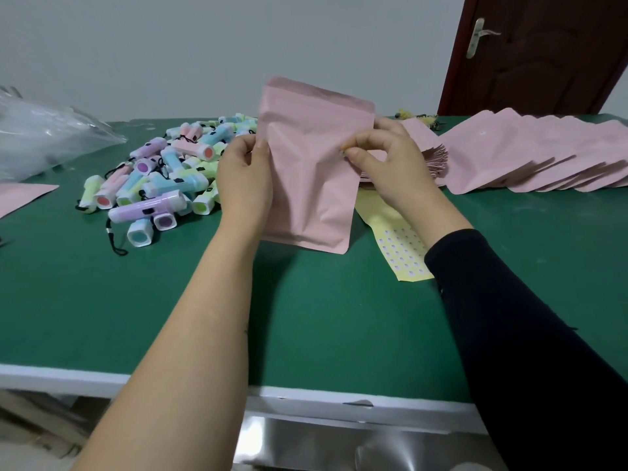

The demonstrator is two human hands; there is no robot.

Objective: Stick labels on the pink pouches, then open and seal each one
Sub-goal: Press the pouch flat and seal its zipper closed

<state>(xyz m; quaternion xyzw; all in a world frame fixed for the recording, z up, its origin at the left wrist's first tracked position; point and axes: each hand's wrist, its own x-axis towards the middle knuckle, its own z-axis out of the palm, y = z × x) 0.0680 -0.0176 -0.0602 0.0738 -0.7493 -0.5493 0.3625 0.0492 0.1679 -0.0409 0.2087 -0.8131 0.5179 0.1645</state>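
Above the green table (323, 317), your left hand (243, 180) pinches the pink pouch (312, 164) by its left edge; your right hand (384, 158) pinches its right edge, beside the yellow label sheet (401, 246).

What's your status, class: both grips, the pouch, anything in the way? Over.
Left grip holds pink pouch at left edge, right grip pinches right edge. Pouch upright above table. Nothing in the way; label sheet flat under right wrist.
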